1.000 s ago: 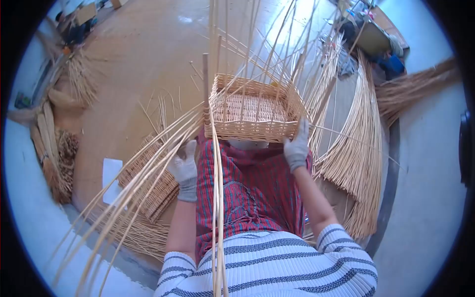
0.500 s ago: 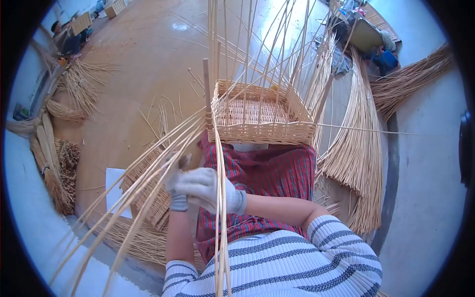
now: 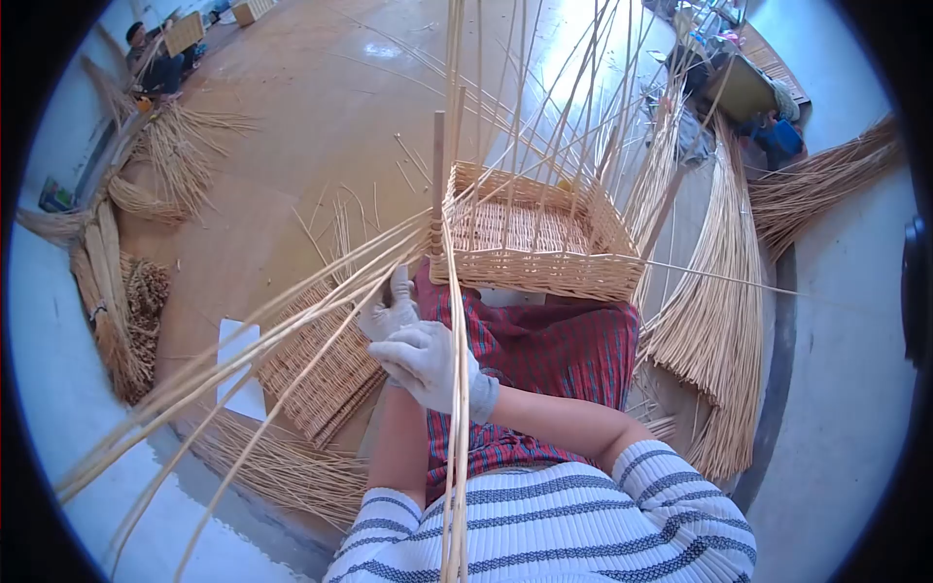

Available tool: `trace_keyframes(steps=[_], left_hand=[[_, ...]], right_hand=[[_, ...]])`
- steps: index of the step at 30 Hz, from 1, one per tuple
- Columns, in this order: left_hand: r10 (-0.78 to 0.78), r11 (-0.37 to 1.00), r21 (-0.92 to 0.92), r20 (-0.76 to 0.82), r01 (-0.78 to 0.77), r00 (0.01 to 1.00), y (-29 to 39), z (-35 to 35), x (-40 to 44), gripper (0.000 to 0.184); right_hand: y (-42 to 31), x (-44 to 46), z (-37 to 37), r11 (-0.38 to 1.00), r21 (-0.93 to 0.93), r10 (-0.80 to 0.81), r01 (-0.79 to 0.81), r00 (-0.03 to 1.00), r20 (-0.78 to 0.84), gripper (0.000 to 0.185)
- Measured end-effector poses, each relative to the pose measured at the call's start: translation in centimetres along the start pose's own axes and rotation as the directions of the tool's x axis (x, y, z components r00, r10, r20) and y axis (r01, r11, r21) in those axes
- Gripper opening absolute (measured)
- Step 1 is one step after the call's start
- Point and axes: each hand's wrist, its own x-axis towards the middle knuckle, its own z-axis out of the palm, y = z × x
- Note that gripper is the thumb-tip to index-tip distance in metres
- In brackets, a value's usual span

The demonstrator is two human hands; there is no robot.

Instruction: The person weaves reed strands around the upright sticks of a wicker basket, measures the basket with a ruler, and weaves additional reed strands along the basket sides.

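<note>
Both my hands wear whitish work gloves and meet left of the long pale rods. My left hand (image 3: 387, 313) points upward beside the slanting rods (image 3: 321, 309), its fingers stretched and partly hidden, with nothing visible in it. My right hand (image 3: 432, 364) reaches across behind the hanging rods (image 3: 455, 389), its bent fingers closed over the left glove at the wrist. A shallow woven wicker basket (image 3: 539, 272) rests by my knees, with tall uprights rising from its sides. The slanting and hanging rods come from its near left corner, beside a wooden stake (image 3: 438, 160).
A woven panel (image 3: 316, 374) and a white sheet (image 3: 238, 364) lie at left. Rod bundles (image 3: 714, 330) spread at right, and another pile (image 3: 282, 466) lies lower left. A person (image 3: 155, 63) sits far left. A blue container (image 3: 780, 141) is upper right.
The view has shifted, so the basket appears farther right. My hands stay together, rising slightly, and my right hand now covers the left glove's cuff. The loose rods at left have swung.
</note>
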Motion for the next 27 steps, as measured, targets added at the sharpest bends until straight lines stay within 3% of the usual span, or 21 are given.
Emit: trace_keyframes(steps=[1,5,6,7,8,9,10,11,12,13,15,16,17,19,20,21,22,23,25,26,27], left_hand=[[0.004,1.000,-0.028,0.007,-0.004,1.000,0.0,-0.4,0.1,0.045],[0.001,0.986,-0.166,0.025,0.003,1.000,1.0,-2.8,-1.2,0.045],[-0.070,0.979,0.199,0.104,0.048,0.992,3.1,1.1,-3.6,0.039],[0.040,0.950,0.306,0.098,-0.068,0.994,2.7,2.8,-4.2,0.037],[0.151,0.892,0.418,0.090,-0.175,0.984,2.2,4.6,-4.8,0.034],[0.259,0.810,0.525,0.081,-0.262,0.963,1.8,6.4,-5.3,0.032],[-0.104,0.489,0.868,0.157,-0.086,0.982,4.6,5.2,-3.1,0.032],[-0.443,0.015,0.999,0.050,-0.048,0.895,6.5,4.3,-1.3,0.033],[-0.536,0.070,0.984,0.176,-0.165,0.826,7.5,5.5,-0.3,0.047],[-0.546,0.080,0.983,0.183,-0.167,0.817,7.7,8.6,-0.1,0.047],[-0.471,-0.165,0.811,0.435,-0.561,0.767,8.2,15.5,-0.6,0.052],[-0.479,-0.156,0.809,0.439,-0.566,0.760,7.4,17.1,-0.3,0.052],[-0.482,-0.098,0.688,0.599,-0.719,0.639,6.3,18.5,0.1,0.053],[-0.498,-0.024,0.535,0.726,-0.844,0.475,5.1,18.4,0.3,0.054],[-0.426,0.183,0.719,0.672,-0.670,0.605,4.4,16.7,0.3,0.049],[-0.383,0.384,0.814,0.571,-0.436,0.726,3.9,15.4,0.3,0.043],[-0.237,0.298,0.907,0.372,-0.297,0.898,2.8,15.2,-0.2,0.031],[-0.143,0.361,0.802,0.552,-0.475,0.822,2.6,12.7,1.8,0.023],[-0.160,0.517,0.749,0.560,-0.414,0.813,3.8,12.8,2.3,0.021],[-0.171,0.516,0.753,0.557,-0.408,0.813,4.4,12.1,2.9,0.021],[-0.182,0.505,0.756,0.565,-0.417,0.805,5.2,11.2,3.3,0.022]], right_hand=[[-0.3,-0.2,0.0,0.998,-0.046,-0.046,0.048,0.998,0.052,0.039],[-2.3,1.1,-0.6,0.990,0.057,-0.122,0.125,0.991,-0.063,0.042],[-2.8,2.1,-1.2,0.985,0.109,-0.143,0.133,0.986,0.088,0.040],[-2.4,2.0,-1.1,0.985,0.106,-0.146,0.137,0.986,0.080,0.040],[-1.5,1.3,-0.6,0.985,0.147,-0.147,0.094,0.900,0.410,0.038],[-0.6,0.4,0.1,0.985,0.169,-0.145,0.037,0.709,0.690,0.038],[-0.1,-0.7,0.7,0.967,0.125,-0.251,0.221,0.746,0.617,0.037],[-0.1,-1.0,0.7,0.970,0.112,-0.237,0.214,0.752,0.615,0.037],[0.0,-1.0,0.8,0.969,0.098,-0.240,0.228,0.763,0.600,0.035],[0.1,-1.0,0.9,0.966,0.081,-0.244,0.244,0.773,0.585,0.032],[0.5,-1.7,1.9,0.973,0.074,-0.224,0.220,0.799,0.558,0.036],[1.1,-2.2,2.7,0.974,0.080,-0.222,0.213,0.817,0.532,0.039],[2.1,-2.7,3.9,0.974,0.086,-0.223,0.208,0.837,0.500,0.042],[4.1,-5.2,6.9,0.951,0.301,-0.170,0.068,0.930,0.327,0.039],[2.5,-4.7,5.1,0.974,0.224,-0.089,0.021,0.950,0.300,0.031],[1.2,-4.0,3.0,0.998,0.057,-0.050,0.030,0.922,0.385,0.028],[-0.1,-3.2,0.8,0.992,-0.108,-0.010,0.068,0.885,0.466,0.028],[-0.2,-3.2,-1.4,0.990,-0.136,0.040,0.025,0.890,0.453,0.028],[0.9,-4.1,-6.0,0.992,-0.100,0.110,-0.079,0.925,0.363,0.027],[2.3,-4.4,-8.2,0.993,-0.080,0.096,-0.091,0.993,0.062,0.022],[6.1,-4.6,-10.5,0.984,-0.175,0.055,-0.036,0.993,0.106,0.020]])
